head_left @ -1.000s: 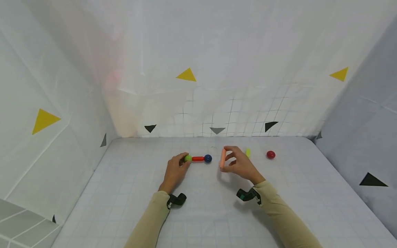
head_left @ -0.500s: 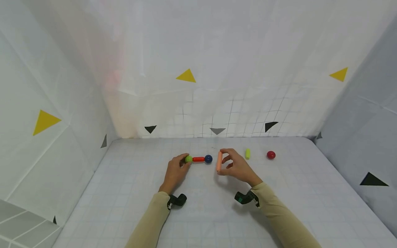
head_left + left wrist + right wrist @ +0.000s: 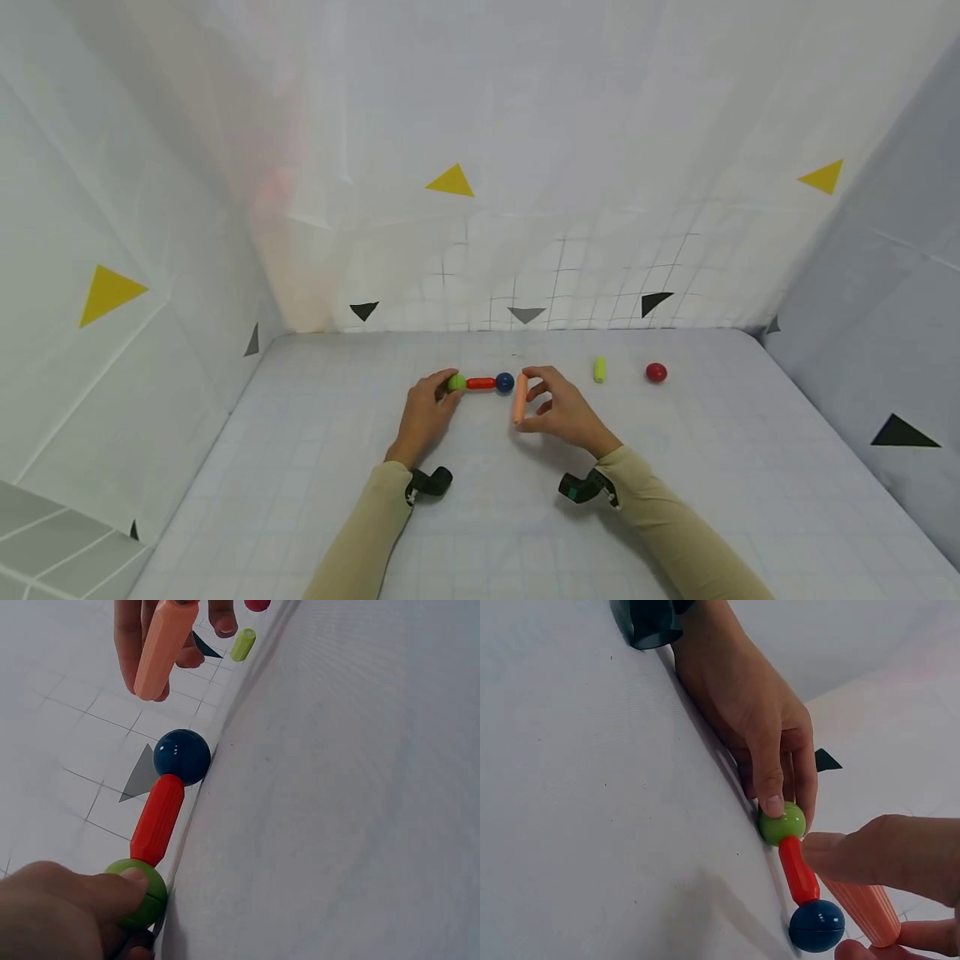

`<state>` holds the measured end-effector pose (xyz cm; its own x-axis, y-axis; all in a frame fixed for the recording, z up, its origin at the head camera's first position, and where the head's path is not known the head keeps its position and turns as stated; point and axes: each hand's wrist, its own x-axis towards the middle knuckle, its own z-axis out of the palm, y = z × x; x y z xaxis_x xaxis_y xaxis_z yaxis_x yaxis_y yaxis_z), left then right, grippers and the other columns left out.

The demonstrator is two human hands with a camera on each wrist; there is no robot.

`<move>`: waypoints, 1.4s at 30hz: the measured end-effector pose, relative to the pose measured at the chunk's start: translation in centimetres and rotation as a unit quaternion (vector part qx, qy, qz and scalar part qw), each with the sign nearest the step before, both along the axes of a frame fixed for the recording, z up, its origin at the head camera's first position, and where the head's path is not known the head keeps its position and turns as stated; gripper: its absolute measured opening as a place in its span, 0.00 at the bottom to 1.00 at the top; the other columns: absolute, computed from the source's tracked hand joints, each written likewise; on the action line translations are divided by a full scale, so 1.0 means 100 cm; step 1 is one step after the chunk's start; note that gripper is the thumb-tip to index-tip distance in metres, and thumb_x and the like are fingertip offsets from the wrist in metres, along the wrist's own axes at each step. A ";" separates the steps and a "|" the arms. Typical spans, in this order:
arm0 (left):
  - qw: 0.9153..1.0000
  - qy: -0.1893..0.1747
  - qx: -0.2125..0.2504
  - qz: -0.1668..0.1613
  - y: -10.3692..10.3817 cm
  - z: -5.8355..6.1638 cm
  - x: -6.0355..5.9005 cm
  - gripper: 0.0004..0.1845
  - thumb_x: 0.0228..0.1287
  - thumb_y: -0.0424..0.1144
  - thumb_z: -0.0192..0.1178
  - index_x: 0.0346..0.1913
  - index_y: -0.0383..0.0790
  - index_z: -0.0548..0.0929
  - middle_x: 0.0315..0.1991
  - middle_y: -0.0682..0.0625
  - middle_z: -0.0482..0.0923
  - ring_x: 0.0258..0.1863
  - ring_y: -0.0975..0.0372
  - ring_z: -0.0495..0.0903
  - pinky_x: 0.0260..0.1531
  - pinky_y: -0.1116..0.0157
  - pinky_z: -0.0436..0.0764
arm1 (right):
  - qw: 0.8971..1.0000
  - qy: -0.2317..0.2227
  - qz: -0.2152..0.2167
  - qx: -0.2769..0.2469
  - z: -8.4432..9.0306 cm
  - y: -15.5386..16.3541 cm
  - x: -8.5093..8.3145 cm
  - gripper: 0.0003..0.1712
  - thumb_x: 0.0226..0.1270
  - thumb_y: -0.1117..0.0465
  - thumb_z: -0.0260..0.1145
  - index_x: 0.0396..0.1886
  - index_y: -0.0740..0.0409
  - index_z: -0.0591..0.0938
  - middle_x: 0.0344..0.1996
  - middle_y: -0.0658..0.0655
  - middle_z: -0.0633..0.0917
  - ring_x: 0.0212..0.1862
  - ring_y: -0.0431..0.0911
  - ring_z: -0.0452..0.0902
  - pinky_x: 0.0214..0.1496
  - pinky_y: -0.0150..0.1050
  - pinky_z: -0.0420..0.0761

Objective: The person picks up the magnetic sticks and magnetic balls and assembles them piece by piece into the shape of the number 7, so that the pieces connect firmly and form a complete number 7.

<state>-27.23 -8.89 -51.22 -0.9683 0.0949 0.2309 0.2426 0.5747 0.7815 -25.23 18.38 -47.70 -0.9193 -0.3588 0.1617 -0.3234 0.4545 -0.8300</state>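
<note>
A short chain lies on the white gridded table point(image 3: 315, 467): a green ball point(image 3: 456, 382), a red rod point(image 3: 481, 383) and a dark blue ball point(image 3: 505, 382) in a row. My left hand point(image 3: 425, 414) pinches the green ball point(image 3: 139, 892) at the chain's left end. My right hand point(image 3: 558, 410) holds an orange rod point(image 3: 519, 399) between thumb and fingers, upright and close beside the blue ball point(image 3: 182, 756). In the right wrist view the orange rod point(image 3: 864, 911) hangs just above the blue ball point(image 3: 817, 926).
A yellow-green rod point(image 3: 599, 369) and a red ball point(image 3: 656, 372) lie on the table to the right of my right hand. White sheet walls with yellow and black triangles close in the table at the back and both sides.
My right hand has carried the orange rod leftward, from near the yellow-green rod to right beside the blue ball. The left hand has stayed on the green ball.
</note>
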 end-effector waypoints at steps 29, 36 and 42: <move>1.000 -0.002 -0.003 0.000 0.000 -0.003 -0.001 0.23 0.73 0.37 0.67 0.68 0.43 0.80 0.58 0.46 0.81 0.54 0.55 0.79 0.57 0.55 0.79 | 1.000 0.015 0.014 -0.006 -0.013 -0.011 0.007 0.50 0.53 0.59 0.86 0.73 0.64 0.70 0.64 0.60 0.75 0.54 0.56 0.79 0.49 0.48 0.84; 1.000 -0.013 -0.001 -0.001 0.000 -0.003 0.000 0.23 0.74 0.38 0.66 0.69 0.44 0.80 0.58 0.47 0.81 0.54 0.56 0.78 0.57 0.56 0.79 | 0.999 0.027 0.019 0.013 -0.016 -0.013 0.008 0.51 0.54 0.58 0.85 0.74 0.65 0.69 0.64 0.61 0.75 0.54 0.57 0.79 0.48 0.45 0.84; 1.000 -0.009 -0.001 0.000 0.000 0.000 0.001 0.23 0.74 0.38 0.66 0.69 0.44 0.80 0.58 0.47 0.81 0.54 0.55 0.77 0.57 0.55 0.79 | 0.999 0.034 0.018 0.016 -0.018 -0.016 0.007 0.50 0.53 0.58 0.85 0.73 0.64 0.71 0.62 0.59 0.76 0.52 0.55 0.80 0.48 0.43 0.83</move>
